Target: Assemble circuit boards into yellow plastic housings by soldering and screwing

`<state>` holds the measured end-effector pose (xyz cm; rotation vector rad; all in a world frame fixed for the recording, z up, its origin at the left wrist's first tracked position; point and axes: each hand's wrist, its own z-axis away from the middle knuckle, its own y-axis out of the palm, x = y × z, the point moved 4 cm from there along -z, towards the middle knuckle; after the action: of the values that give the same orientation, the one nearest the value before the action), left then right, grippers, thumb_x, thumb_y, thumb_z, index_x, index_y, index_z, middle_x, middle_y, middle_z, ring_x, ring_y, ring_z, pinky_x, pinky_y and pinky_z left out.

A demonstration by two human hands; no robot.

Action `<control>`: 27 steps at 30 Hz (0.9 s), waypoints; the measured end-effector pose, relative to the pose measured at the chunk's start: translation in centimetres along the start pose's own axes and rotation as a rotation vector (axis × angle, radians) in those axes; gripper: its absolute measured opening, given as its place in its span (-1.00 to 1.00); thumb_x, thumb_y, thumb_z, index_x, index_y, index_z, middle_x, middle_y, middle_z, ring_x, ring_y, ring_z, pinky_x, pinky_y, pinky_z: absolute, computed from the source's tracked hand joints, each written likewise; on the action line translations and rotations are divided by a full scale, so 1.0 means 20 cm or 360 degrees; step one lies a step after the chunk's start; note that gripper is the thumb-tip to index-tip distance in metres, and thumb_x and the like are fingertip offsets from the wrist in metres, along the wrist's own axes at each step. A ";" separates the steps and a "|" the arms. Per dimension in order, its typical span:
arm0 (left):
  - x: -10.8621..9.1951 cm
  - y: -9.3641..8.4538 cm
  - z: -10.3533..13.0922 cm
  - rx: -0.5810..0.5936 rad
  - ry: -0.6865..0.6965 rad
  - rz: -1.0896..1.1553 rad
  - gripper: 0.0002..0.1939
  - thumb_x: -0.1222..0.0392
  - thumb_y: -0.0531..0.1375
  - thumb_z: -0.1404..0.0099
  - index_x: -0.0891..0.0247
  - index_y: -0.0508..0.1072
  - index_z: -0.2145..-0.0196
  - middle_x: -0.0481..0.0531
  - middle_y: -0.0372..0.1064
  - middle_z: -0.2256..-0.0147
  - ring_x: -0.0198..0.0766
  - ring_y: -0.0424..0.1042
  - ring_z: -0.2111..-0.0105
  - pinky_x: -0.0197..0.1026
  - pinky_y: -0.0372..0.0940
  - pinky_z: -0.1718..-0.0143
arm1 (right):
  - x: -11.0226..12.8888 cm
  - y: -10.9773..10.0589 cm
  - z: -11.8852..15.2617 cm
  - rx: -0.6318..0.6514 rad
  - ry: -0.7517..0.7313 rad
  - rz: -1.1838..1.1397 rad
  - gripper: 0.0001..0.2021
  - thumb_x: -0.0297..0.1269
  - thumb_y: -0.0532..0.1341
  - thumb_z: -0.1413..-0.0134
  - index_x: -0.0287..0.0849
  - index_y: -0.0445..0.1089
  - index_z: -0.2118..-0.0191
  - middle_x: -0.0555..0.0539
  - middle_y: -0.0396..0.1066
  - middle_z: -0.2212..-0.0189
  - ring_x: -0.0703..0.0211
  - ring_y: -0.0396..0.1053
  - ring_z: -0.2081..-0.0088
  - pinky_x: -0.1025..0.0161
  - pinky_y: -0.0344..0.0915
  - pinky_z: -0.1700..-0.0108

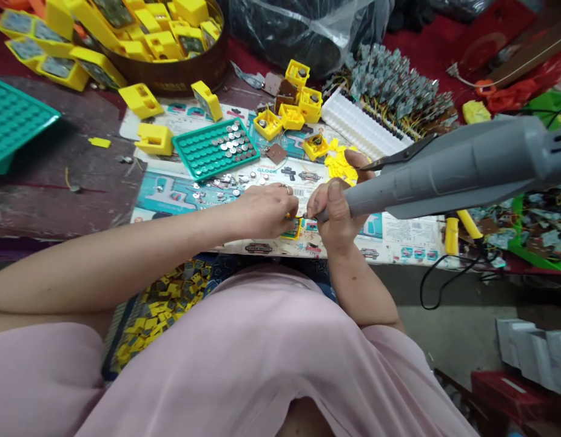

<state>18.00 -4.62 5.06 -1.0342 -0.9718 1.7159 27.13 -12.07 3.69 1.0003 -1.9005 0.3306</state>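
Note:
My right hand (337, 212) is wrapped round the narrow front end of a large grey power screwdriver (444, 170), whose body reaches to the upper right. Its tip points left at a small yellow case (296, 229) on the printed cardboard (384, 240). Fingers of my left hand (271, 209) are bent down onto that case, holding it and covering much of it. A ring shows on one finger. Small round silver parts (237, 193) lie just beyond my left hand, and more sit in the green tray (193, 161).
Behind stand a round tin (171, 76) heaped with yellow cases, a white rack (364, 124) and piled wired boards (393, 79). Flat yellow pieces (339, 162) lie near my right hand. A yellow-handled tool (452, 235) with a black cable is at right. Another green tray (20, 118) is left.

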 end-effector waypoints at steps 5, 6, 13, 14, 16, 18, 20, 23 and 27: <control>0.00 0.00 0.02 0.0019 0.0006 -0.0049 -0.75 0.10 0.14 -0.37 0.19 0.54 0.10 0.08 0.54 0.17 -0.09 0.50 0.13 -0.19 0.29 0.28 | -0.01 0.01 0.01 0.0041 0.0022 -0.0019 -0.72 0.05 0.22 -0.19 0.10 0.38 0.05 0.23 0.06 0.69 0.38 0.10 0.75 0.39 0.14 0.69; -0.01 0.00 0.02 -0.0030 0.0043 -0.0114 -0.72 0.07 0.15 -0.37 0.22 0.54 0.09 0.11 0.54 0.17 -0.08 0.49 0.13 -0.19 0.29 0.29 | -0.01 0.01 0.01 0.0044 0.0003 -0.0038 -0.72 0.05 0.23 -0.19 0.11 0.37 0.05 0.23 0.06 0.69 0.40 0.10 0.75 0.40 0.14 0.69; 0.04 0.02 -0.05 0.0003 0.0016 0.0110 -0.83 0.09 0.23 -0.23 0.15 0.57 0.27 -0.05 0.57 0.34 -0.25 0.48 0.34 -0.31 0.17 0.44 | 0.00 -0.01 0.03 0.0038 0.0035 0.0053 -0.74 0.05 0.21 -0.21 0.11 0.36 0.07 0.20 0.06 0.67 0.36 0.10 0.73 0.35 0.14 0.66; 0.06 0.03 -0.07 0.0083 -0.0005 0.0252 -0.85 0.10 0.23 -0.22 0.16 0.57 0.32 -0.07 0.55 0.40 -0.28 0.46 0.40 -0.32 0.17 0.45 | 0.00 -0.01 0.03 0.0031 0.0038 0.0088 -0.75 0.06 0.20 -0.22 0.11 0.36 0.08 0.19 0.05 0.66 0.35 0.10 0.73 0.34 0.13 0.66; 0.11 0.04 -0.11 0.0213 0.0000 0.0528 -0.87 0.11 0.23 -0.19 0.18 0.55 0.39 -0.09 0.51 0.50 -0.30 0.42 0.49 -0.31 0.19 0.46 | -0.01 -0.01 0.04 0.0024 0.0063 0.0134 -0.69 0.11 0.18 -0.22 0.15 0.33 0.01 0.19 0.02 0.65 0.34 0.11 0.72 0.34 0.13 0.65; 0.16 0.05 -0.13 0.0230 0.0013 0.0764 -0.88 0.11 0.24 -0.16 0.19 0.52 0.42 -0.08 0.49 0.54 -0.30 0.40 0.51 -0.28 0.22 0.46 | -0.02 -0.01 0.05 0.0025 0.0121 0.0129 -0.57 0.18 0.18 -0.20 0.21 0.23 -0.11 0.19 0.01 0.62 0.34 0.13 0.71 0.34 0.15 0.63; 0.20 0.05 -0.13 0.0212 0.0014 0.0964 -0.91 0.14 0.23 -0.15 0.19 0.50 0.41 -0.07 0.51 0.53 -0.29 0.40 0.51 -0.25 0.24 0.45 | -0.04 -0.01 0.05 0.0033 0.0187 0.0110 -0.49 0.25 0.16 -0.16 0.20 0.17 -0.14 0.19 -0.01 0.61 0.35 0.13 0.71 0.34 0.14 0.63; 0.24 0.04 -0.10 0.0192 -0.0019 0.1090 -0.91 0.21 0.19 -0.19 0.20 0.50 0.36 -0.07 0.51 0.51 -0.30 0.39 0.49 -0.24 0.27 0.42 | -0.04 0.00 0.05 0.0067 0.0234 0.0125 -0.50 0.28 0.14 -0.14 0.14 0.19 -0.08 0.22 -0.03 0.63 0.37 0.08 0.74 0.34 0.13 0.65; 0.23 0.00 0.00 0.0200 -0.0081 0.0553 -0.90 0.24 0.21 -0.22 0.18 0.54 0.33 -0.10 0.49 0.52 -0.30 0.36 0.50 -0.25 0.20 0.45 | -0.01 0.00 0.03 0.0065 0.0172 0.0099 -0.50 0.20 0.20 -0.16 0.18 0.14 -0.12 0.23 0.00 0.64 0.36 0.10 0.74 0.34 0.12 0.66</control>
<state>16.78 -0.23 3.89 -1.1295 -0.7339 2.0672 26.83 -12.40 3.10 0.9331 -1.8360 0.4520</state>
